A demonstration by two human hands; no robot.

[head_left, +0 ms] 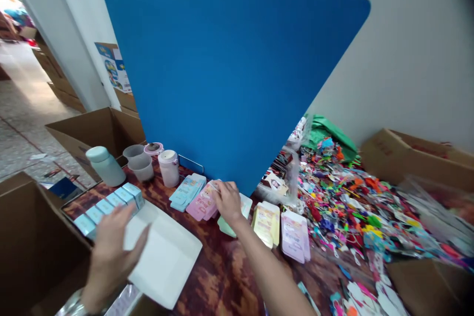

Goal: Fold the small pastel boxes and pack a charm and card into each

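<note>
Marbled red-brown tabletop (218,274) spans the lower middle of the frame, under an upright blue panel (222,74) and beside a heap of small coloured pieces (351,202) at the right. Just below the centre, the right hand (227,200) has its fingers bent down onto the upper right edge of the pink stack (200,207); whether they are pinching a piece, I cannot tell. Lower left, the left hand (113,242) has its fingers spread apart (it is blurred, so any contact is unclear) in front of the white tray (163,256) and the light-blue boxes (105,207). Dragging fingers could fan out the pink stack or push it into the blue stack (188,191) or green stack (226,229) close on either side; a careless left thumb might jog the tray. The pink stack looks like flat printed card, pale, smooth, cut with rounded corners and piled slightly out of line.
</note>
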